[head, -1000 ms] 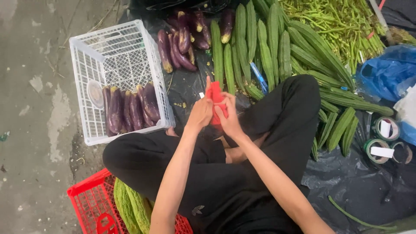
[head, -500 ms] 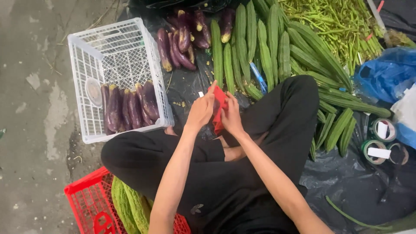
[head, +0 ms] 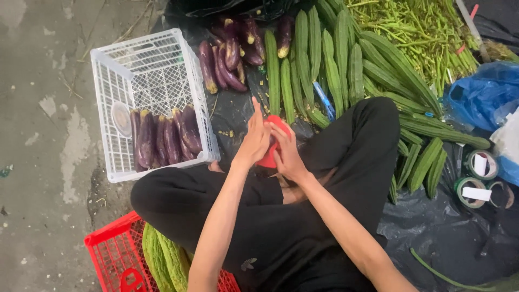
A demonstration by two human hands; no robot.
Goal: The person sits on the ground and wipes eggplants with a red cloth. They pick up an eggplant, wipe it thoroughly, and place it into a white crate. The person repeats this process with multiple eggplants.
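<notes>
Both hands meet over the lap: the left hand (head: 255, 141) and right hand (head: 286, 154) pinch a small red thing (head: 268, 158) between them, near the white crate (head: 116, 86) — best held snug, fingers close together.

A crumpled blue plastic bag (head: 478, 97) lies at the right edge, beside a white bag (head: 509, 141).
</notes>
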